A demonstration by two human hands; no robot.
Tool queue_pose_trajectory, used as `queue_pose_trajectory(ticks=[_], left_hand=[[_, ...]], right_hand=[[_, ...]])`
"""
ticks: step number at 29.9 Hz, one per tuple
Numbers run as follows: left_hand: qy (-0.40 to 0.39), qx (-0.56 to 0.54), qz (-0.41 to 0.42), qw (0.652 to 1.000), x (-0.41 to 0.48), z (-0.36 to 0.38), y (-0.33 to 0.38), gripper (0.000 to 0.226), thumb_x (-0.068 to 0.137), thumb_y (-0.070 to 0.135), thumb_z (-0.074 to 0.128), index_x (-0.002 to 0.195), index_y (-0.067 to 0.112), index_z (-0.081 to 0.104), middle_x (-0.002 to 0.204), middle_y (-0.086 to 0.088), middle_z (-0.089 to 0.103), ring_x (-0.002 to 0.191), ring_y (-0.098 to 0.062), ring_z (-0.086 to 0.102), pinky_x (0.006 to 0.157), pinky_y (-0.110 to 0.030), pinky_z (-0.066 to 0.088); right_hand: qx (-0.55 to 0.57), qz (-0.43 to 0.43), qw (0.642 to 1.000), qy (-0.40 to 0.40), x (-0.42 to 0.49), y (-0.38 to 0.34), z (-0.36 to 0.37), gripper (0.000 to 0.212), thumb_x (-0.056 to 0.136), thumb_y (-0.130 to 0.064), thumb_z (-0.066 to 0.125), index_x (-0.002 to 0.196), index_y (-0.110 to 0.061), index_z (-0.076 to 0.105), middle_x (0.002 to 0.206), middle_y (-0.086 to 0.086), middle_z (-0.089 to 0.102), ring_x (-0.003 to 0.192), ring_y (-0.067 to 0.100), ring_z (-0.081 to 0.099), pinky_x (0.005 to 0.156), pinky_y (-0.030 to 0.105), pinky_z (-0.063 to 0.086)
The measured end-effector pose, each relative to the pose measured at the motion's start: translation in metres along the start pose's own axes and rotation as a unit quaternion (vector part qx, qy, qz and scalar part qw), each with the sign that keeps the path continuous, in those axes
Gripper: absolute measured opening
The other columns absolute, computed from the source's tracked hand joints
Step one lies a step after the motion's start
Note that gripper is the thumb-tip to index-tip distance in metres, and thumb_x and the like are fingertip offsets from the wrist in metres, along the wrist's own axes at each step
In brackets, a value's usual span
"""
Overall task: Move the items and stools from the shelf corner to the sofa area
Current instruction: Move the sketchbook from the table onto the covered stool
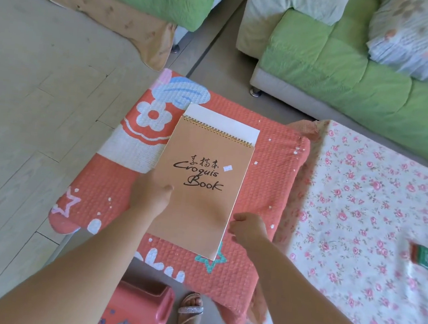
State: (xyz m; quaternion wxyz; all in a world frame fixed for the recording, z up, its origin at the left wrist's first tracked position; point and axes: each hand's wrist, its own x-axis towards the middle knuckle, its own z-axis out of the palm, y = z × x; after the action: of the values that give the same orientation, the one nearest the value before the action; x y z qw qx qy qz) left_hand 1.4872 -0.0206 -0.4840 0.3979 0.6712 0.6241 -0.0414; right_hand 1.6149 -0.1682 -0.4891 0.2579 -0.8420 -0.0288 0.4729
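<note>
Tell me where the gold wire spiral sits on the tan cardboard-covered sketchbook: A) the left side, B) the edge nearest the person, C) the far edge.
C: the gold wire spiral runs along the far edge of the tan cardboard-covered sketchbook, away from the left hand gripping its left edge.

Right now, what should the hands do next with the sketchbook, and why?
Probably let go: the sketchbook seems to lie flat on the pink cover beside the sofa. The left hand grips its left edge; the right hand is at its right edge.
</note>
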Motion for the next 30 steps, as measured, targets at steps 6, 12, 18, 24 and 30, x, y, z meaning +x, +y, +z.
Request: queue_pose_trajectory(ticks=[6,12,18,24,30], left_hand=[[-0.032,-0.014,0.012,0.999,-0.051,-0.020,0.009,0.055,0.094,0.025,0.053,0.143,0.005,0.037,0.146,-0.014,0.042,0.132,-0.031,0.043,0.101,-0.037,0.038],[-0.042,-0.054,0.047,0.997,-0.114,-0.031,0.013,0.054,0.092,0.027,0.055,0.141,0.010,0.040,0.144,-0.010,0.046,0.127,-0.030,0.048,0.101,-0.036,0.041],[-0.037,-0.074,0.100,0.992,-0.194,-0.043,0.005,0.055,0.091,0.028,0.055,0.140,0.009,0.041,0.146,-0.009,0.044,0.132,-0.028,0.044,0.102,-0.032,0.036],[-0.041,-0.153,0.135,0.978,-0.295,-0.057,-0.035,0.054,0.089,0.024,0.059,0.138,0.007,0.043,0.142,-0.011,0.048,0.128,-0.027,0.048,0.106,-0.037,0.039],[-0.036,-0.194,0.127,0.972,-0.364,-0.094,-0.085,0.052,0.088,0.020,0.061,0.134,0.004,0.046,0.135,-0.011,0.055,0.121,-0.027,0.053,0.100,-0.033,0.040]], right_hand=[[0.077,0.029,0.996,-0.021,-0.059,-0.008,-0.013,0.026,0.086,0.000,0.053,0.067,-0.018,0.055,0.076,0.005,0.059,0.081,0.024,0.058,0.090,0.046,0.054],[0.125,-0.003,0.992,-0.006,-0.117,0.003,-0.024,0.020,0.087,-0.003,0.054,0.072,-0.016,0.056,0.089,0.009,0.060,0.083,0.024,0.056,0.088,0.044,0.053],[0.162,-0.036,0.986,0.029,-0.192,0.051,-0.034,0.036,0.089,-0.005,0.054,0.125,-0.006,0.056,0.112,0.011,0.062,0.095,0.024,0.061,0.086,0.036,0.056],[0.214,-0.077,0.972,0.063,-0.290,0.104,-0.028,0.035,0.090,-0.006,0.054,0.125,-0.006,0.055,0.104,0.012,0.063,0.076,0.018,0.058,0.063,0.027,0.051],[0.234,-0.097,0.963,0.091,-0.358,0.130,-0.009,0.036,0.088,-0.005,0.058,0.124,-0.004,0.057,0.102,0.011,0.063,0.082,0.021,0.063,0.087,0.040,0.055]])
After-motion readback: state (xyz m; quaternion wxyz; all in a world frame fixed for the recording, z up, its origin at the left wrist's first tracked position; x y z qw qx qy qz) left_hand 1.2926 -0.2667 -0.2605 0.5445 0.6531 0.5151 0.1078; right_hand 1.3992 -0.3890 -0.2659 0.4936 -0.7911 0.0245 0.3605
